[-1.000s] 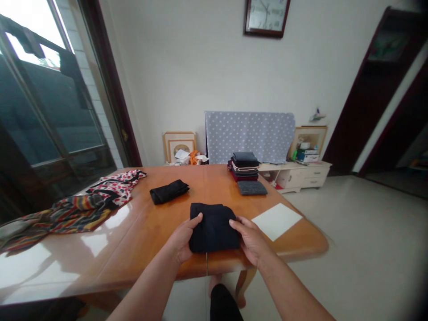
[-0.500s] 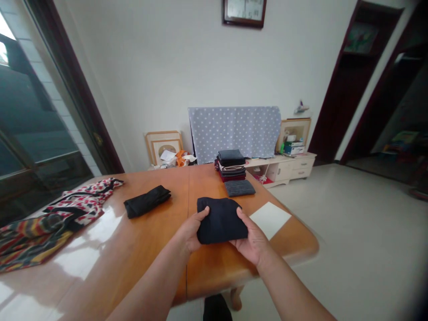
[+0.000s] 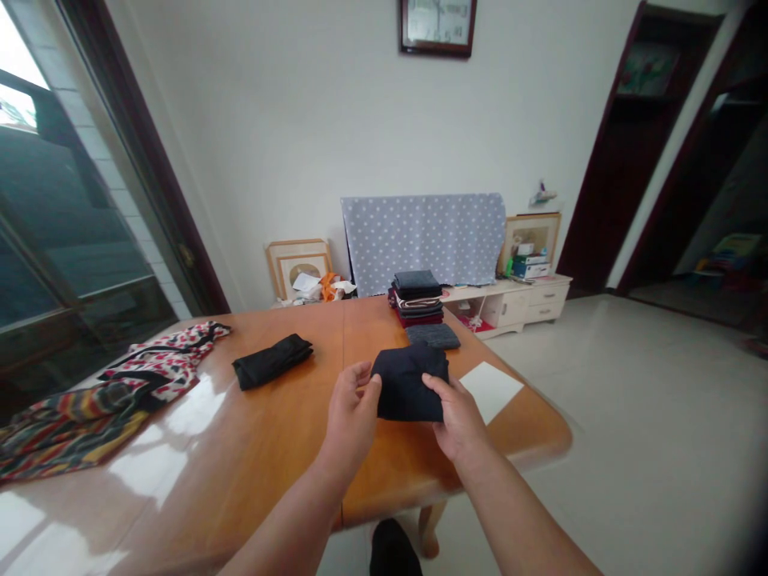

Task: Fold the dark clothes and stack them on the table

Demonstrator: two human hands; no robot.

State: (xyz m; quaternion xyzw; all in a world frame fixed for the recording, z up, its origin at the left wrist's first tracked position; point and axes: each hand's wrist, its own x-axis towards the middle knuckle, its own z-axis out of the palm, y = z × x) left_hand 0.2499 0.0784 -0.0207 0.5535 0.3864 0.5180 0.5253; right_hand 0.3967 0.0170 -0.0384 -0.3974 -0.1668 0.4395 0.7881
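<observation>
A folded dark navy garment [image 3: 410, 381] is lifted above the wooden table [image 3: 288, 448]. My left hand [image 3: 352, 416] grips its left edge, thumb on top. My right hand [image 3: 459, 418] holds its right edge, fingers closed over the cloth. Just beyond it lies a folded grey piece [image 3: 433, 335], and behind that stands a stack of folded clothes [image 3: 416, 298]. A white sheet [image 3: 491, 388] lies on the table to the right of my hands.
A rolled black garment [image 3: 273, 361] lies left of centre. Patterned red-white and striped clothes [image 3: 114, 400] are heaped at the table's left end. Behind the table are a dotted cloth [image 3: 425, 236], picture frames and a low white cabinet [image 3: 521, 300]. Tiled floor opens to the right.
Both hands have lifted the dark garment off the table and carried it forward, towards the grey piece and the stack. The camera has shifted slightly.
</observation>
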